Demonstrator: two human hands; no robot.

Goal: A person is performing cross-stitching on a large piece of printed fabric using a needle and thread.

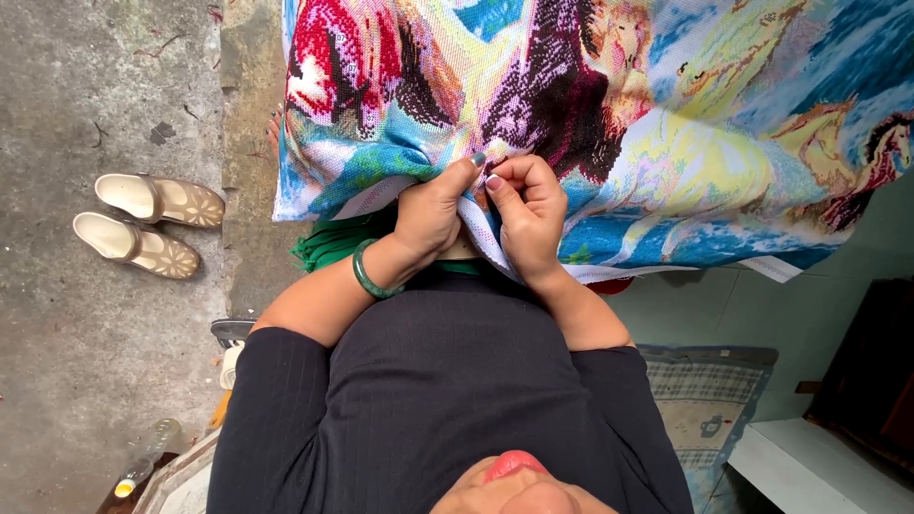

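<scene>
Concrete floor (86, 333) fills the 9 o'clock side, pair of cream sandals (143, 224) on it, well apart from the work; patterned mat (705, 400) and white ledge (809, 466) at 4 o'clock. Multicoloured cross-stitch cloth (609, 105) spreads across 12 to 3 o'clock, draped over the lap. Left hand (430, 211), green bangle (367, 276) on its wrist, pinches the near hem, thumb on top. Right hand (529, 211) is closed on the same hem just beside it, fingers curled, thumbs almost touching. Needle or thread too small to tell. Judgement: work sits at the edge fold, so keep the pinch tight and the hem flat between both thumbs, shift along in short bites, and avoid bunching the white backing under the fingers.
</scene>
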